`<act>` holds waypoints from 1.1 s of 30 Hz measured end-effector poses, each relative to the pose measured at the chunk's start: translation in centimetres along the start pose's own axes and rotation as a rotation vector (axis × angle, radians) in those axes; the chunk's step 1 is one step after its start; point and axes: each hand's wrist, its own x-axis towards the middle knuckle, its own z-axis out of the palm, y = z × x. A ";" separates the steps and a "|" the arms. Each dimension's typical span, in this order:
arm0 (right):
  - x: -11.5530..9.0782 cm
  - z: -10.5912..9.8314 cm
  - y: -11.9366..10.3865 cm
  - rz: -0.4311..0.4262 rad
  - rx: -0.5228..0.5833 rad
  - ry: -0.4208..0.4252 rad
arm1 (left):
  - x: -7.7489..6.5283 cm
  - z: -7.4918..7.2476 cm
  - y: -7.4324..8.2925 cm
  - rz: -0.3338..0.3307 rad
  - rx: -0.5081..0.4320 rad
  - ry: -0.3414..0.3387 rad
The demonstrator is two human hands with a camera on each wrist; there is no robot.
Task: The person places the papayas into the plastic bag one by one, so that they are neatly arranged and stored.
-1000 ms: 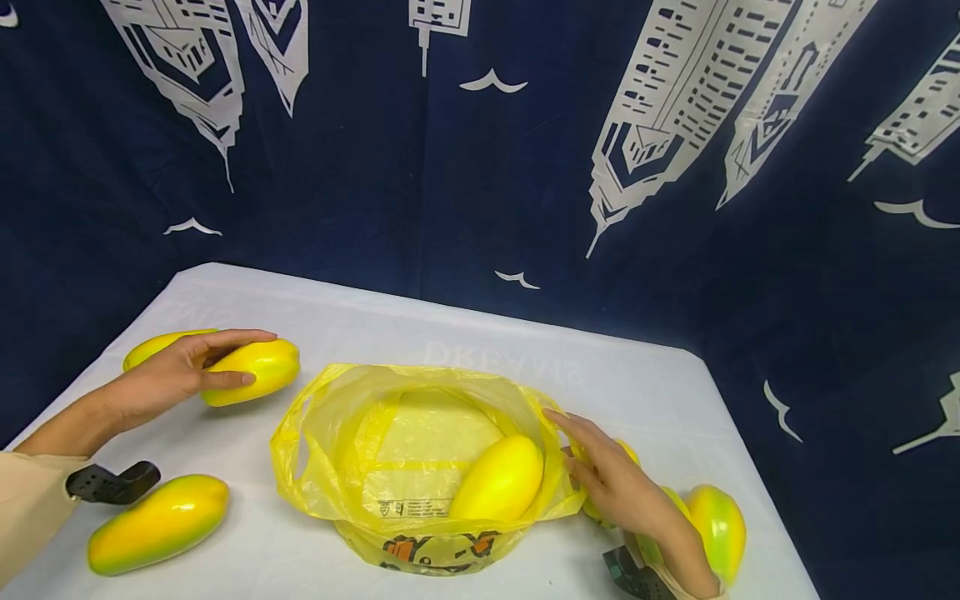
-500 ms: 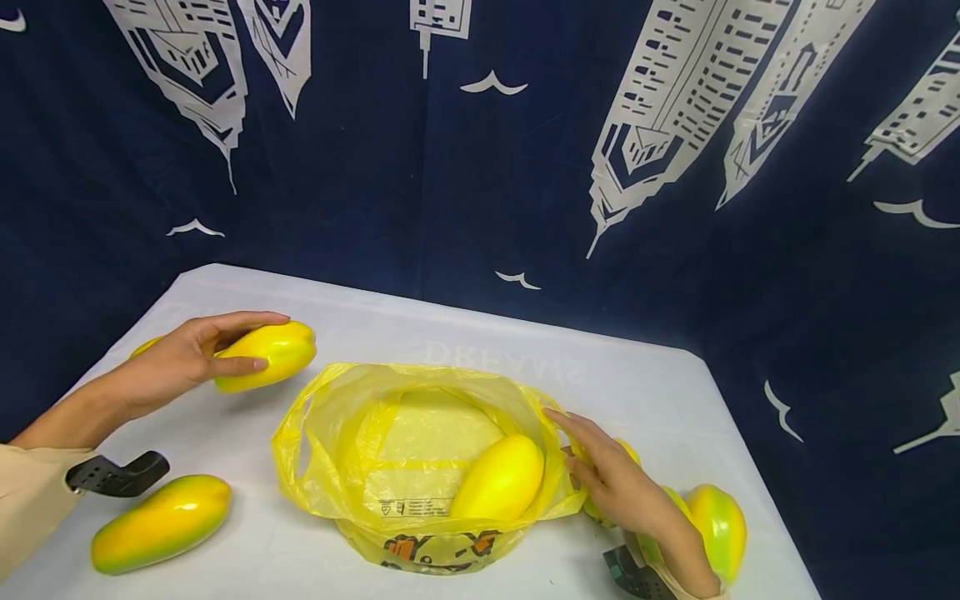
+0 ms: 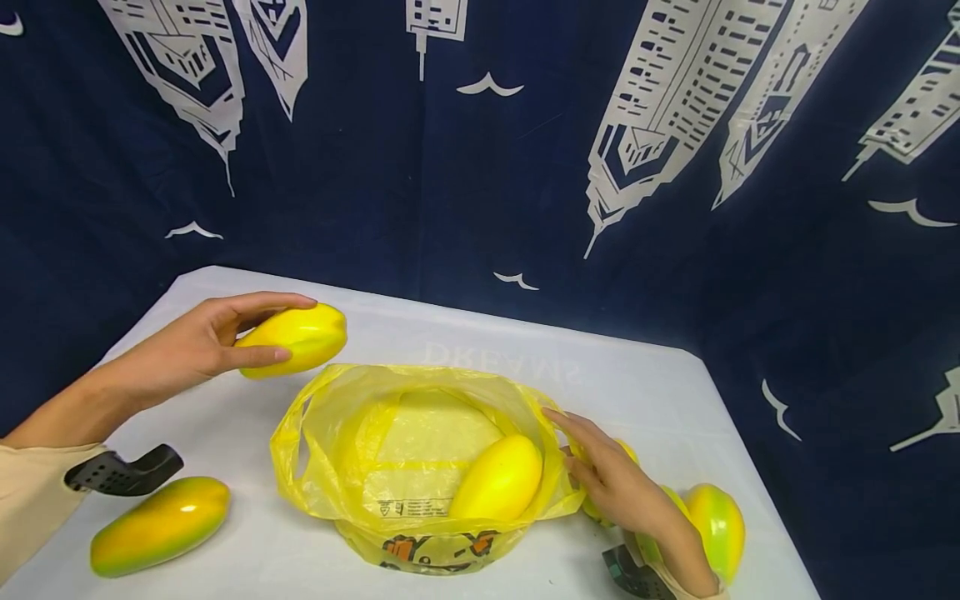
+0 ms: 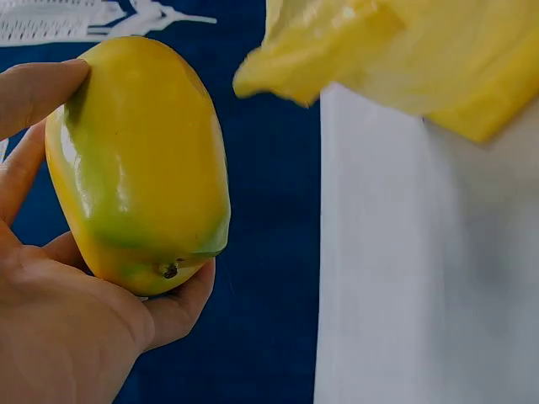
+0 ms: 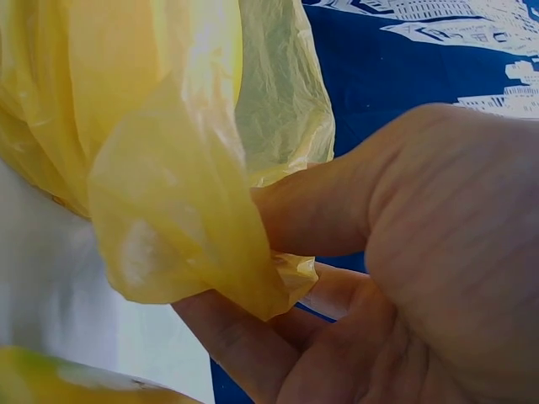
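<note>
One yellow fruit (image 3: 300, 340) was held clear of the white-covered table (image 3: 255, 467) by a person's left hand (image 3: 198, 337), thumb and fingers curved partway round its sides, near the left rim of an open yellow plastic bag (image 3: 318, 492). The right hand (image 3: 618, 483) pinched the bag's right edge between thumb and fingers. From where I stood, a second fruit (image 3: 498, 479) lay inside the bag, toward its right side; a green-tinged fruit (image 3: 161, 529) rested by the left sleeve (image 3: 37, 500), with more fruits (image 3: 717, 525) beside the right arm.

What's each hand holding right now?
Left hand: holding a yellow-green papaya.
Right hand: holding the yellow plastic bag, pinched between thumb and fingers.
</note>
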 end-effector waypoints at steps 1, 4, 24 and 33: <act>0.0 0.0 0.0 0.001 -0.002 0.000 | 0.1 0.2 0.3 0.005 -0.013 -0.010; 0.0 0.0 0.0 0.003 -0.004 0.001 | 0.4 0.7 1.3 0.015 -0.045 -0.043; 0.0 -0.3 -0.3 0.013 -0.002 0.000 | 3.6 6.2 7.1 0.151 -0.148 -0.348; 0.0 -0.4 -0.3 0.019 0.015 -0.009 | 5.7 10.0 7.5 0.188 -0.137 -0.485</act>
